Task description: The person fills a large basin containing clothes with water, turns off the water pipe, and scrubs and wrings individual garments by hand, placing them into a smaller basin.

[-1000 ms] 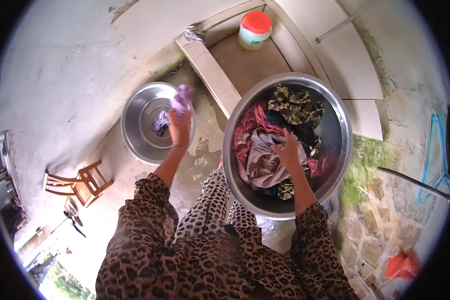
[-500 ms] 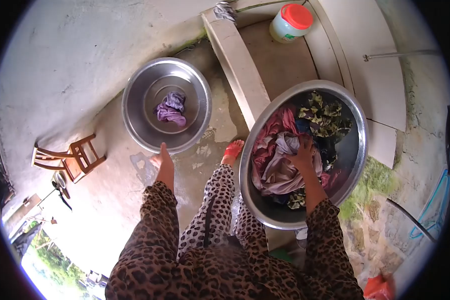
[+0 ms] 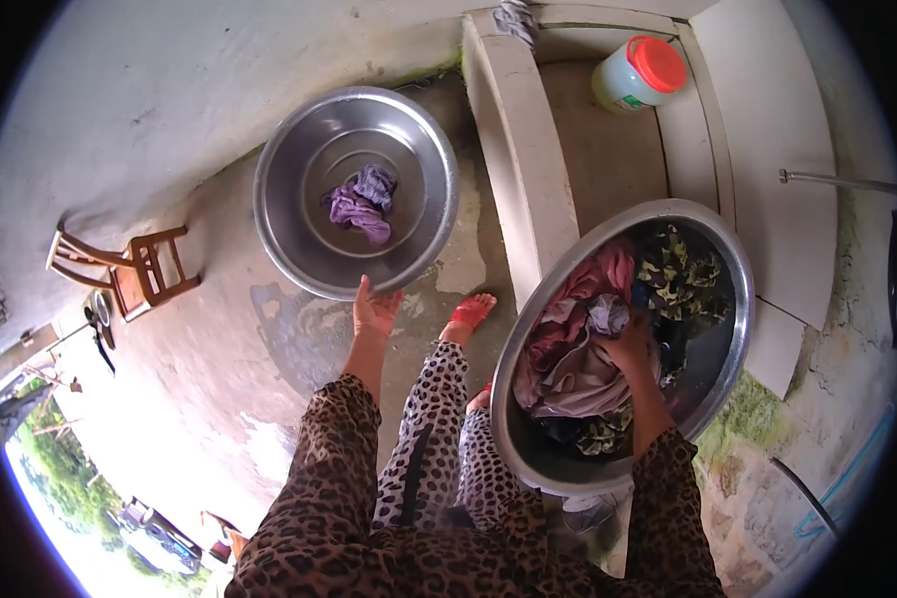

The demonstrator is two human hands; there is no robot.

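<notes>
My left hand (image 3: 376, 308) has its fingers stretched out at the near rim of a metal basin (image 3: 272, 231), with one finger overlapping the rim; I cannot tell how firmly it touches. Inside that basin lies a small bundle of purple cloth (image 3: 360, 207). My right hand (image 3: 628, 345) is down in a larger, tilted metal basin (image 3: 725, 391), its fingers closed on a pale greyish-pink garment (image 3: 578, 377). The fingertips are partly hidden. Around it are a reddish-pink cloth (image 3: 608, 267) and a dark green patterned cloth (image 3: 683, 284) in dark water.
A pale ledge (image 3: 528, 149) runs between the basins. On the slab beyond stands a jar with a red lid (image 3: 658, 65). A wooden chair (image 3: 135, 274) is at the left. A metal pipe (image 3: 837, 181) juts from the right wall. The floor is partly wet.
My left hand has come up to the near basin's rim and its fingers have turned. The right hand stays among the clothes, now closed on the pale garment. The whole view has rotated slightly.
</notes>
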